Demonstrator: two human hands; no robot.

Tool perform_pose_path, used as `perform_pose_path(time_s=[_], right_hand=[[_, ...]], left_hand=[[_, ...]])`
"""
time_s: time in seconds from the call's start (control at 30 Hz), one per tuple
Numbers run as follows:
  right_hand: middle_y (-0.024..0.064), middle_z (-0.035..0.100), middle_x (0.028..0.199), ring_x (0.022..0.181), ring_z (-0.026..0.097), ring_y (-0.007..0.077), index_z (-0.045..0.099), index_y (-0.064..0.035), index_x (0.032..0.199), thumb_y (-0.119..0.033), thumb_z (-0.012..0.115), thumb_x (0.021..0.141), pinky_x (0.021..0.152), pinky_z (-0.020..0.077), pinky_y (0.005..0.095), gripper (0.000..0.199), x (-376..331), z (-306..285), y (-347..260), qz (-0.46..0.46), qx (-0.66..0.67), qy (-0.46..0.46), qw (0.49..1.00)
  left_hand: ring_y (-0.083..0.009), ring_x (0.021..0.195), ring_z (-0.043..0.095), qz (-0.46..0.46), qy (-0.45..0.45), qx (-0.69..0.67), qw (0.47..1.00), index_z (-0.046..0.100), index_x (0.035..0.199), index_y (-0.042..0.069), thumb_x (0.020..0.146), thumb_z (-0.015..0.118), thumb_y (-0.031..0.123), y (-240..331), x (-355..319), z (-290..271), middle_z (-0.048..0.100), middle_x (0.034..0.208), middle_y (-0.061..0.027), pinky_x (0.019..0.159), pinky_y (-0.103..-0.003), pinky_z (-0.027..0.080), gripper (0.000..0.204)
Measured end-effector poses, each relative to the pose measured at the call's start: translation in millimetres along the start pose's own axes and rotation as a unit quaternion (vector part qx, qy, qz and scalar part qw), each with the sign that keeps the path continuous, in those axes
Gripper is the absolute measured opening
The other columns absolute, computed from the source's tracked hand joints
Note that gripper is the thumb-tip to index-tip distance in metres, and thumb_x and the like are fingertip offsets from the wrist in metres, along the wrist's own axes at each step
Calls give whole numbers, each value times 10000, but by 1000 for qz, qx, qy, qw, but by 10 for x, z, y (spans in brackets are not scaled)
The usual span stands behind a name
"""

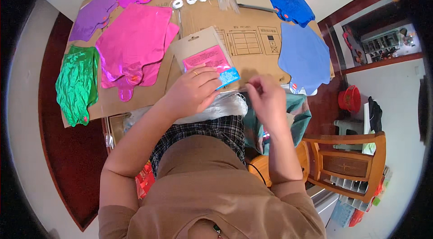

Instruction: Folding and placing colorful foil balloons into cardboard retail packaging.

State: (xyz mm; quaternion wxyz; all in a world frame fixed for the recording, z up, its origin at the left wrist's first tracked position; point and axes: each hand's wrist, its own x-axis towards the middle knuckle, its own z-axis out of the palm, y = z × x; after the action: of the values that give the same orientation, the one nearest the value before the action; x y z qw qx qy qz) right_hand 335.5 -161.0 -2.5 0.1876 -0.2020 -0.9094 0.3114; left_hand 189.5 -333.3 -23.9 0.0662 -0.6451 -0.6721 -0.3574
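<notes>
Pink sheet (pixel 220 60) seems already inside the packet (pixel 185 51) near the tabletop's (pixel 261 67) front edge; closure unclear. Left hand's (pixel 193 91) fingers curl over it, right hand's (pixel 267 97) bunch beside it; I cannot tell either grip. Foils (pixel 135 36) lie loose.

Pale, plain walls bound the room, one stretch (pixel 27 85) curving up the left side and another (pixel 394 90) the right. The floor is a deep reddish brown, showing as a dark strip (pixel 74 162) at left and a glossier patch (pixel 322 63) at right. Dark wood trim (pixel 383 64) runs below a recess at upper right, where a pale slotted rack (pixel 381 46) stands; whether this is a shelf or a doorway is unclear. A wooden chair (pixel 347 139) with a panelled back is at lower right, near a pale plastic stool (pixel 346 126) and a red bucket (pixel 348 100). Black cloth (pixel 374 115) hangs beside the stool. The light is soft, its source out of view.
</notes>
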Motion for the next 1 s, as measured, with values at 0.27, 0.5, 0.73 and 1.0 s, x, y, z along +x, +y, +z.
perform_pose_path(time_s=[0.27,0.5,0.73,1.0], right_hand=[[93,566,769,741,568,292,642,-50,827,-61,697,724,652,457,381,117,-25,-10,168,-185,-12,-29,982],[85,536,782,737,540,291,627,-60,844,-69,691,701,653,430,394,157,143,-38,255,-287,-83,-23,954],[88,529,780,731,538,283,590,-46,797,-66,643,710,657,422,388,104,113,-43,234,-298,-116,-6,948],[88,487,733,723,512,279,540,-46,734,-66,609,704,654,405,390,78,150,-88,197,-321,-112,-54,939]], left_hand=[[-322,996,543,14,-25,-30,999,640,962,14,683,631,16,17,79,-2,567,1023,-137,870,-398,436,279],[-309,974,545,15,-13,-39,999,641,936,24,679,608,3,-35,86,25,574,993,-123,858,-402,436,260],[-311,967,543,20,-1,-39,999,633,935,30,663,610,-10,-37,71,55,573,986,-115,851,-410,440,276],[-326,1000,540,22,-15,-47,999,630,951,31,672,608,-23,-37,71,57,573,1010,-126,868,-421,449,286]])
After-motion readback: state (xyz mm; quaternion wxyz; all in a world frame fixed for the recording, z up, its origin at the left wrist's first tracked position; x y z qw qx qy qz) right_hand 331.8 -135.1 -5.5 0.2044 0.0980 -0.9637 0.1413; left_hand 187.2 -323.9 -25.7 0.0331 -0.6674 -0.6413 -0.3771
